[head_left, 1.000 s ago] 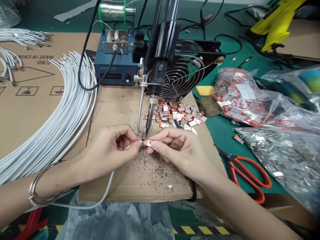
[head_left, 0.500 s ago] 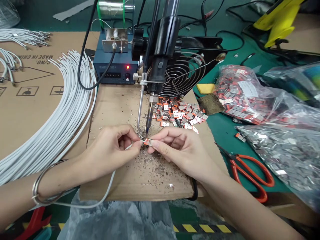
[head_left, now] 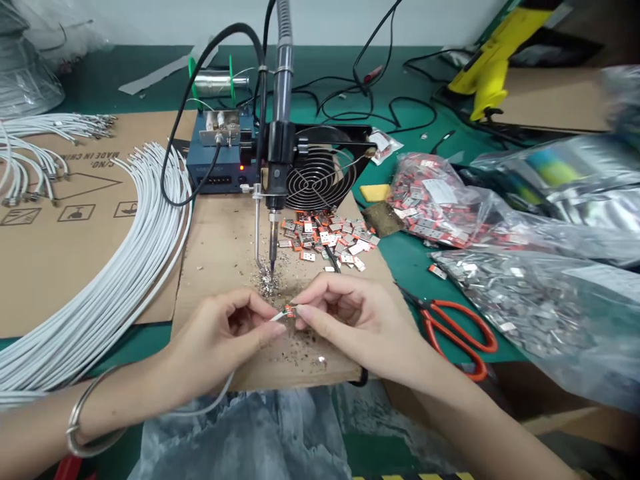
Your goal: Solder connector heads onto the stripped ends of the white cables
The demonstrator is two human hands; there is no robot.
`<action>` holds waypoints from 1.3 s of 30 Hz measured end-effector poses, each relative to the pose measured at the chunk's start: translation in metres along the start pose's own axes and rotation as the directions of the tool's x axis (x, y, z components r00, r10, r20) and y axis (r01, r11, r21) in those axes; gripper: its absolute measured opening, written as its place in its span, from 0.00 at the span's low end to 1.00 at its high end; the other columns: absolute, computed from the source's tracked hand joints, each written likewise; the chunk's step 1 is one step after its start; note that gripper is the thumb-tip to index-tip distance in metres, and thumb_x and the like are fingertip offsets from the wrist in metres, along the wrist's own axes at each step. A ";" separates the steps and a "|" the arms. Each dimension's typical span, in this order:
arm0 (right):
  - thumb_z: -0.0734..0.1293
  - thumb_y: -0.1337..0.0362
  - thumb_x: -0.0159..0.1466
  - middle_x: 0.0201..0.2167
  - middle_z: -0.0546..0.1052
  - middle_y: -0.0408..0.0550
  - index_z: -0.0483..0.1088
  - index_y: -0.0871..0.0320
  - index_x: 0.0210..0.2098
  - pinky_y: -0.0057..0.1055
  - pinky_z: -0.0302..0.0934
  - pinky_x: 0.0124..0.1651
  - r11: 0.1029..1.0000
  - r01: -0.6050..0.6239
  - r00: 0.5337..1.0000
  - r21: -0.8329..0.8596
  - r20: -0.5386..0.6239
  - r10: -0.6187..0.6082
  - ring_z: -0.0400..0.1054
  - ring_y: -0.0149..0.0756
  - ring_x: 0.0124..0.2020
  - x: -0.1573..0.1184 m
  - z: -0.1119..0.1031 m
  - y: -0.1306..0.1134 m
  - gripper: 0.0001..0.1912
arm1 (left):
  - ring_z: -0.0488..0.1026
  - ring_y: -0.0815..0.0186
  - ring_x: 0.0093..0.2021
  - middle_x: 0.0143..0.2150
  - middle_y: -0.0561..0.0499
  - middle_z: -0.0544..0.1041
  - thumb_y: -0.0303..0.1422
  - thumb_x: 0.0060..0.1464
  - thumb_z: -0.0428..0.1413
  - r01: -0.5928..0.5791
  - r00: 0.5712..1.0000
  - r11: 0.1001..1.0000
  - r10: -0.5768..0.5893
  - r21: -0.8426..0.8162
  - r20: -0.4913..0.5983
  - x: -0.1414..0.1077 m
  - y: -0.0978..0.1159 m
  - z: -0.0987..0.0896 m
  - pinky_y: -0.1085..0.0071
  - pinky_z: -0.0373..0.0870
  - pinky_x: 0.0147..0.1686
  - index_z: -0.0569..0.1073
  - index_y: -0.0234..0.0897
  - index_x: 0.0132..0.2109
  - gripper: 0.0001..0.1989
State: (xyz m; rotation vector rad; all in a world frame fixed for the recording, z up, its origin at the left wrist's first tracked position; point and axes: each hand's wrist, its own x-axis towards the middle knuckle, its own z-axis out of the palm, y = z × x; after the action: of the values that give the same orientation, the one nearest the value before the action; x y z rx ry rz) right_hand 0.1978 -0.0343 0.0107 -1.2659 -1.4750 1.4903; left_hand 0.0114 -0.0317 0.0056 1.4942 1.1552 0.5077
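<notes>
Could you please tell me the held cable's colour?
White; the cable shows best in the head view.

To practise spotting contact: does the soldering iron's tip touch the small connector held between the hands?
No, a visible gap separates the small connector from the tip of the soldering iron.

- Single view, worn on your head, facing forward and down across the flat green bench top [head_left: 407, 260].
- Nearest: wrinkled blue-grey cloth [head_left: 240, 437] at the bottom edge, seen steeply from above.
- Your bare left hand [head_left: 227, 327] and bare right hand [head_left: 357, 323] sit close, just below centre.
- Farther: blue box-shaped unit [head_left: 227, 167], upper left of centre.
- Farthest: pale wall [head_left: 330, 23] along the top.
</notes>
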 end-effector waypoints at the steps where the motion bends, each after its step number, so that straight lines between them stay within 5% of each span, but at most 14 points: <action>1: 0.65 0.66 0.57 0.20 0.73 0.43 0.69 0.60 0.27 0.23 0.55 0.22 1.000 0.004 1.000 -0.005 0.003 -0.004 0.62 0.26 0.20 -0.004 0.000 -0.002 0.04 | 0.63 0.71 0.25 0.24 0.54 0.71 0.35 0.51 0.57 0.017 1.000 0.999 -0.017 -0.049 0.010 -0.003 0.002 0.002 0.75 0.59 0.24 0.74 0.34 0.32 0.08; 13: 0.65 0.66 0.59 0.20 0.71 0.42 0.69 0.61 0.27 0.23 0.55 0.23 0.999 -0.017 0.996 -0.049 0.081 0.021 0.61 0.26 0.22 -0.042 0.003 -0.011 0.06 | 0.63 0.72 0.24 0.22 0.53 0.71 0.33 0.55 0.53 0.082 0.972 0.980 -0.038 -0.182 0.233 -0.029 0.002 0.015 0.76 0.59 0.26 0.74 0.31 0.30 0.11; 27: 0.72 0.60 0.53 0.19 0.72 0.42 0.70 0.62 0.26 0.22 0.57 0.23 0.977 -0.133 0.982 0.167 0.157 0.106 0.63 0.23 0.20 -0.059 0.015 -0.009 0.12 | 0.66 0.71 0.25 0.26 0.52 0.77 0.32 0.49 0.59 0.090 0.990 0.963 -0.058 -0.253 0.132 -0.066 -0.002 0.030 0.76 0.63 0.26 0.77 0.34 0.32 0.06; 39: 0.70 0.55 0.55 0.20 0.72 0.43 0.69 0.61 0.27 0.23 0.58 0.23 0.984 -0.116 0.982 0.135 0.161 0.094 0.63 0.26 0.20 -0.064 0.020 -0.005 0.14 | 0.72 0.68 0.28 0.30 0.49 0.79 0.35 0.55 0.56 -0.127 0.988 0.988 0.134 -0.084 0.083 -0.071 -0.013 0.031 0.75 0.66 0.28 0.77 0.34 0.35 0.09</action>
State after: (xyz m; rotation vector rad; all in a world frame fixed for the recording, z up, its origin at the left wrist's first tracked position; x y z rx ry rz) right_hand 0.1971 -0.1006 0.0240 -1.1799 -1.3869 1.7664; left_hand 0.0014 -0.1095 0.0039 1.5153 0.9626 0.5640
